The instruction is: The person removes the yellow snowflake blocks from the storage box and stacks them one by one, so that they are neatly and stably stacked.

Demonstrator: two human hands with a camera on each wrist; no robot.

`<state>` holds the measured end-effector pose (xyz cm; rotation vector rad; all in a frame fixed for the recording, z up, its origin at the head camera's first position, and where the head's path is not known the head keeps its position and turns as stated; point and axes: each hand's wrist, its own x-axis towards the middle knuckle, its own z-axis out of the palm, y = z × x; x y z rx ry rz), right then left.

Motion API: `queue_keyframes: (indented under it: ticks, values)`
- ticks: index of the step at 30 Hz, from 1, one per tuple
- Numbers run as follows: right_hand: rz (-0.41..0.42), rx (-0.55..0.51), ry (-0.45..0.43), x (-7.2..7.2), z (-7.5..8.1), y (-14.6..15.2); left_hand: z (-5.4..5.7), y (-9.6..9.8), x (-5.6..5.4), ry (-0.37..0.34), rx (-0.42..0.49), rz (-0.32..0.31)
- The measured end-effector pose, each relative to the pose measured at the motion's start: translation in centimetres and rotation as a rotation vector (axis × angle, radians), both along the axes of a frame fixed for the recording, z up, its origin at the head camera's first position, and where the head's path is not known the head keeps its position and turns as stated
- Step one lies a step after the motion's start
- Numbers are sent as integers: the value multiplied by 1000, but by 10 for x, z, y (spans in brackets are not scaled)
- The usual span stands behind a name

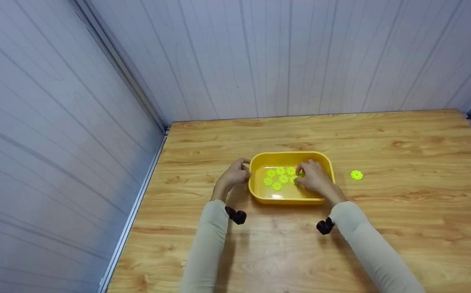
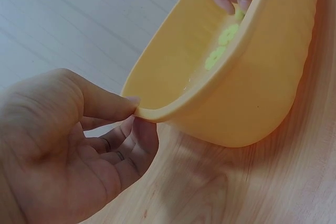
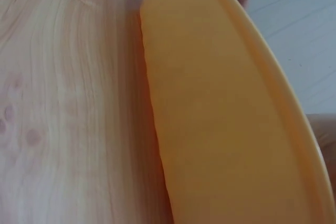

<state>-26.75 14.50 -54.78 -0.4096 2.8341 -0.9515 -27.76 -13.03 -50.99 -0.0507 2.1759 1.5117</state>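
A yellow plastic basin (image 1: 288, 200) with rounded corners stands on the wooden table. My left hand (image 1: 235, 174) pinches its left rim between thumb and fingers, plain in the left wrist view. Several neon yellow-green flower-shaped pieces (image 1: 277, 186) lie flat on the basin floor. Over the right wall reaches my right hand (image 1: 315, 177), its curled fingertips at a flower-shaped piece (image 2: 240, 14) near the group. Those fingers partly cover the piece. In the right wrist view the basin's outer wall (image 3: 220, 103) hides most of the right hand.
One more flower-shaped piece (image 1: 356, 175) lies on the wooden table (image 1: 414, 195), to the right of the basin. Pale panelled walls (image 1: 260, 61) border the table at the back and left. Small black devices (image 1: 238, 216) sit at both wrists.
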Motion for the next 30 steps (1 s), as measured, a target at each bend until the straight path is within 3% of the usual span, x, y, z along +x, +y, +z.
queue_keyframes:
  ticks: [1,17,24,30]
  values:
    - [-2,12,2,0,-1,-1,4,1,2,-4,-2,-9]
    - [-19,91,-1,1,-1,-5,-2,0,1,29,-17,6]
    - [-39,43,51,1,1,-4,-2,0,1,27,-18,13]
    - [-25,-60,1,-1,6,-2,-2,1,2,24,-29,19]
